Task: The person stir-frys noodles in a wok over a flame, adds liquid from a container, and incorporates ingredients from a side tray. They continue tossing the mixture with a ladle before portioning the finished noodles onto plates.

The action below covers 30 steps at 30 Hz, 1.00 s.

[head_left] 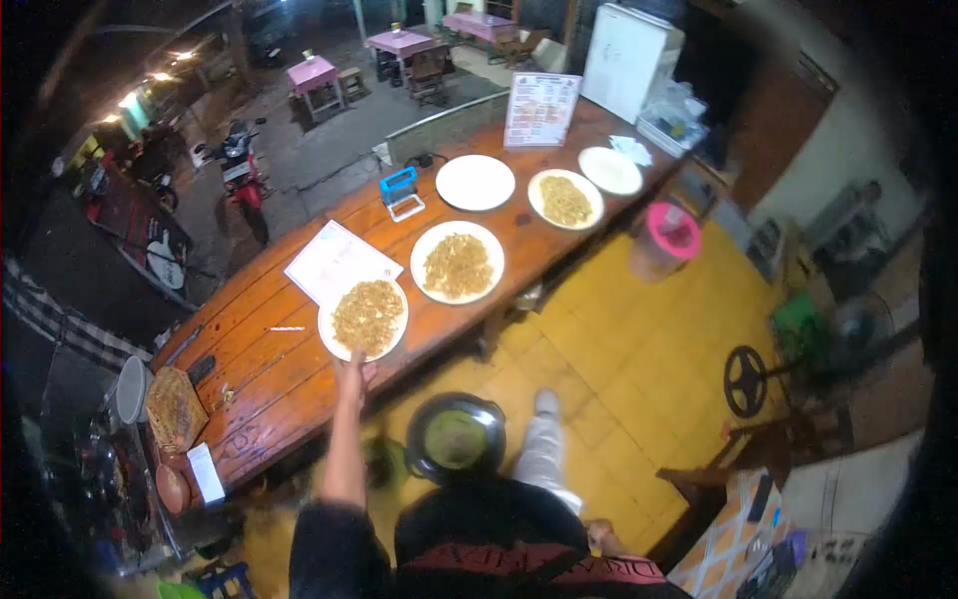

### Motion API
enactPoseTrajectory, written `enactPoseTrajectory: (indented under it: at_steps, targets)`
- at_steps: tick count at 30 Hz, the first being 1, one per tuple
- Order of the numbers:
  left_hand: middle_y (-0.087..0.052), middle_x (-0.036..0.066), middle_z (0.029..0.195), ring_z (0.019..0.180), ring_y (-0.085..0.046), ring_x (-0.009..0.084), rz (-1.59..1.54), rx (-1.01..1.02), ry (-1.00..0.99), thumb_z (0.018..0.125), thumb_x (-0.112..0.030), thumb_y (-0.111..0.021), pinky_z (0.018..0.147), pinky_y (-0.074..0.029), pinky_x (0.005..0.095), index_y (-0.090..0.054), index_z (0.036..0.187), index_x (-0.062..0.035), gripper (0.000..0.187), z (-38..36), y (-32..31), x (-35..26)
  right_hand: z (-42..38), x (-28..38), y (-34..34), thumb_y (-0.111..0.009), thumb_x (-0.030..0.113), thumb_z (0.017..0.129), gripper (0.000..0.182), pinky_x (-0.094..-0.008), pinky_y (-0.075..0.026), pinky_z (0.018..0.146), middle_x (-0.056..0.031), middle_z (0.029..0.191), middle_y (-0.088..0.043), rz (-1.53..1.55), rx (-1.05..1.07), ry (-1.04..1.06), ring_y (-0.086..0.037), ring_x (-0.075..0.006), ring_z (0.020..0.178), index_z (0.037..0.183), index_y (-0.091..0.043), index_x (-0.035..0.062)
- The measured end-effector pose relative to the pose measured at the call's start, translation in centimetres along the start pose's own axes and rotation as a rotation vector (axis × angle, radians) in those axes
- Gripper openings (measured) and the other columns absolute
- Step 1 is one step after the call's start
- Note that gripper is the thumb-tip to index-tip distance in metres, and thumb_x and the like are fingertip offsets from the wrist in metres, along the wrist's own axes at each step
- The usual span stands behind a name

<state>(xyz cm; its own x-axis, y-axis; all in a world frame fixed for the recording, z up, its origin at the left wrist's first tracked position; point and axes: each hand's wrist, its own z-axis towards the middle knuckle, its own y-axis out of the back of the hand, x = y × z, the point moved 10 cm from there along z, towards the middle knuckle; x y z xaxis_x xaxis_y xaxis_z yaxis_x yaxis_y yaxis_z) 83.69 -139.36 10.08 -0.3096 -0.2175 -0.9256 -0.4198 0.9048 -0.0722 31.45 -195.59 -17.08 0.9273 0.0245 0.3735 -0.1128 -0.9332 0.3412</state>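
My left hand (354, 372) reaches forward to the near rim of a white plate (324, 332) heaped with brown fried food (367, 314). Its fingers pinch the rim, the lower ones hidden beneath it. The far side of this plate overlaps a printed sheet (332, 258). Beside it to the right stands another plate of the same brown food (457, 267). Down at my right side, half behind my black shirt (489, 529), my right hand (602, 536) hangs low, its fingers too obscured to read.
Further along the wooden counter (269, 369) are a plate of yellowish noodles (565, 200), two bare white plates (475, 183) and a standing menu (542, 110). A black wok-like pan (456, 437) sits below the counter edge. A pink-rimmed bucket (667, 245) stands on the yellow floor.
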Motion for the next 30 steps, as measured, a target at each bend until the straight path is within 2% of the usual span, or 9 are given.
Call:
enactPoseTrajectory:
  at_steps: [3, 5, 6, 7, 11, 15, 22, 27, 30]
  targets:
    - [-0.053, 0.013, 0.110, 0.080, -0.058, 0.0183, -0.091, 0.011, 0.128, 0.084, -0.021, -0.060, 0.062, -0.052, 0.0288, -0.036, 0.124, -0.0017, 0.051, -0.2, -1.4, 1.5, 18.4, 6.5, 4.9, -0.040, 0.004, 0.084, 0.015, -0.0342, -0.039, 0.039, -0.0068, 0.061, -0.052, 0.152, 0.289, 0.126, -0.049, -0.0193, 0.045, 0.083, -0.055, 0.0029]
    - [-0.056, 0.014, 0.108, 0.086, -0.058, 0.0212, 0.261, -0.084, -0.096, 0.083, -0.020, -0.061, 0.071, -0.050, 0.0316, -0.040, 0.120, 0.0025, 0.048, 1.6, -1.6, 0.2, 16.9, 26.9, 9.6, -0.049, 0.006, 0.082, 0.007, -0.0317, -0.036, 0.038, -0.0037, 0.060, -0.049, -0.373, -0.095, 0.919, -0.047, -0.0176, 0.045, 0.078, -0.055, 0.0056]
    - [-0.058, 0.015, 0.105, 0.088, -0.058, 0.0233, 0.458, -0.217, -0.229, 0.083, -0.018, -0.061, 0.076, -0.047, 0.0335, -0.046, 0.116, 0.0039, 0.042, -0.3, -3.3, -3.2, 23.3, 30.6, 12.4, -0.050, 0.012, 0.084, 0.014, -0.0320, -0.040, 0.044, -0.0028, 0.063, -0.052, -0.093, -0.021, 0.603, -0.049, -0.0165, 0.051, 0.074, -0.057, 0.0056]
    - [-0.058, 0.015, 0.105, 0.088, -0.058, 0.0233, 0.473, -0.248, -0.222, 0.083, -0.018, -0.061, 0.076, -0.047, 0.0335, -0.046, 0.116, 0.0039, 0.042, -1.1, -5.8, -5.0, 24.1, 38.9, 16.0, -0.046, 0.020, 0.088, 0.024, -0.0313, -0.042, 0.049, -0.0017, 0.066, -0.055, -0.655, -0.236, 0.622, -0.050, -0.0146, 0.055, 0.074, -0.059, 0.0063]
    - [-0.061, 0.019, 0.097, 0.085, -0.060, 0.0238, 0.793, -0.170, -0.310, 0.082, -0.023, -0.062, 0.072, -0.047, 0.0336, -0.055, 0.105, 0.0039, 0.036, 1.4, -21.6, -13.2, 15.4, 68.5, 21.7, -0.045, 0.025, 0.092, 0.027, -0.0267, -0.040, 0.050, 0.0004, 0.067, -0.046, 0.116, -0.107, 1.143, -0.047, -0.0102, 0.059, 0.073, -0.048, 0.0067]
    - [-0.063, 0.019, 0.092, 0.084, -0.061, 0.0353, 0.974, -0.265, -0.560, 0.078, -0.035, -0.061, 0.074, -0.047, 0.0424, -0.057, 0.097, 0.0016, 0.041, 11.6, -33.0, -12.7, 16.0, 81.9, 23.2, -0.047, 0.036, 0.091, 0.034, -0.0264, -0.040, 0.046, -0.0011, 0.066, -0.047, 0.672, 0.064, 0.785, -0.046, -0.0106, 0.050, 0.079, -0.051, 0.0047]
    - [-0.063, 0.022, 0.091, 0.086, -0.062, 0.0352, 1.303, -0.168, -0.162, 0.073, -0.027, -0.060, 0.075, -0.049, 0.0441, -0.064, 0.090, 0.0014, 0.034, 21.9, -37.5, -9.8, 16.3, 87.6, 24.3, -0.045, 0.034, 0.090, 0.037, -0.0296, -0.041, 0.042, -0.0057, 0.068, -0.059, 0.011, -0.495, 0.720, -0.056, -0.0125, 0.054, 0.097, -0.053, -0.0009]
    - [-0.061, 0.029, 0.088, 0.081, -0.062, 0.0377, 0.940, -0.363, -0.225, 0.071, -0.020, -0.058, 0.073, -0.049, 0.0438, -0.063, 0.086, 0.0051, 0.029, 20.5, -32.9, -11.9, 23.1, 87.7, 23.7, -0.046, 0.018, 0.087, 0.027, -0.0266, -0.043, 0.044, -0.0088, 0.072, -0.060, 0.673, 0.074, 0.891, -0.057, -0.0150, 0.058, 0.108, -0.047, 0.0003]
    - [-0.062, 0.013, 0.084, 0.076, -0.059, 0.0195, 0.406, -0.254, -0.430, 0.078, -0.010, -0.050, 0.069, -0.047, 0.0288, -0.055, 0.104, 0.0053, 0.030, 13.7, -28.1, -13.6, 21.5, 88.1, 24.4, -0.050, 0.017, 0.084, 0.016, -0.0249, -0.039, 0.045, -0.0071, 0.071, -0.053, 0.377, -0.148, 1.162, -0.049, -0.0140, 0.058, 0.089, -0.050, 0.0013]
